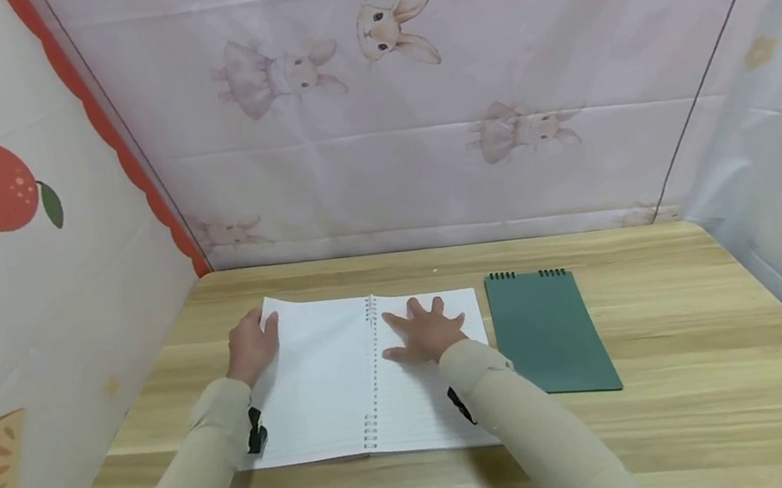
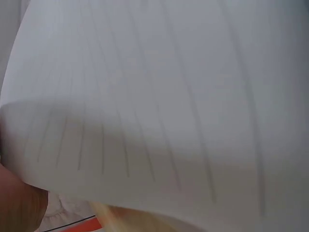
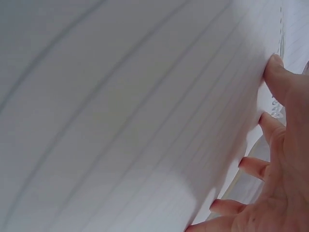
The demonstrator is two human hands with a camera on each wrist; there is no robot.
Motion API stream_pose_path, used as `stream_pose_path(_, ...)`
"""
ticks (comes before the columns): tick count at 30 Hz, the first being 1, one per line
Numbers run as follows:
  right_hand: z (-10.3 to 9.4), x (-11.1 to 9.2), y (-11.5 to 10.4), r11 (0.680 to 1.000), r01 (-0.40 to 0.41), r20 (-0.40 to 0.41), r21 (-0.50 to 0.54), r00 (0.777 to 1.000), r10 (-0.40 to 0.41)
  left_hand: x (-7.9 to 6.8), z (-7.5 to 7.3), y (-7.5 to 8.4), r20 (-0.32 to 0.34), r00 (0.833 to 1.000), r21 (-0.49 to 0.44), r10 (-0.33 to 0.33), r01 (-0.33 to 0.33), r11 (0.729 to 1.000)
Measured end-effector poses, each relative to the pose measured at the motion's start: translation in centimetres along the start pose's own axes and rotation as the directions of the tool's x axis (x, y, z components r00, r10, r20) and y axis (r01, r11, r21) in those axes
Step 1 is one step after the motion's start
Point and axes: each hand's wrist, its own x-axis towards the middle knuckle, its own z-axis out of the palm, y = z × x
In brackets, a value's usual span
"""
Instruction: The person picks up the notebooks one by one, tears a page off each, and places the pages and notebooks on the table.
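Observation:
A spiral-bound notebook (image 1: 322, 372) lies spread on the table, its metal coil (image 1: 372, 373) running down the middle. My left hand (image 1: 253, 347) holds the left page at its upper outer edge, thumb on the paper and the other fingers hidden behind. In the left wrist view, the ruled page (image 2: 145, 96) fills most of the picture, with part of the hand (image 2: 21, 203) at the lower left. My right hand (image 1: 425, 332) rests with spread fingers on the lined right page (image 1: 432, 415). Its fingertips (image 3: 273, 63) touch the paper in the right wrist view.
A green notepad (image 1: 548, 330) with black rings along its top lies right of the notebook, partly behind the right sleeve (image 1: 541, 432). The wooden table (image 1: 695, 350) is bordered by printed fabric walls (image 1: 366, 180) at the back and sides.

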Motion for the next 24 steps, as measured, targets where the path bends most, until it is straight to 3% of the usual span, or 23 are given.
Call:
stream_pose_path(8,0.0,0.0,0.1,1.000,0.000,0.012,-0.021,1.000,0.000,-0.2,0.2,0.3,-0.037,0.997,0.055,0.063,-0.061,0.997)
stream_pose_path(19,0.4,0.6,0.1,1.000,-0.017,0.020,-0.026,1.000,0.017,-0.8,0.4,0.1,-0.085,0.991,0.046,0.102,-0.099,0.994)
stream_pose_path(24,0.6,0.7,0.2,0.999,-0.019,0.018,-0.027,1.000,0.020,-1.4,0.5,0.4,-0.079,0.994,0.029,0.072,-0.070,0.997)
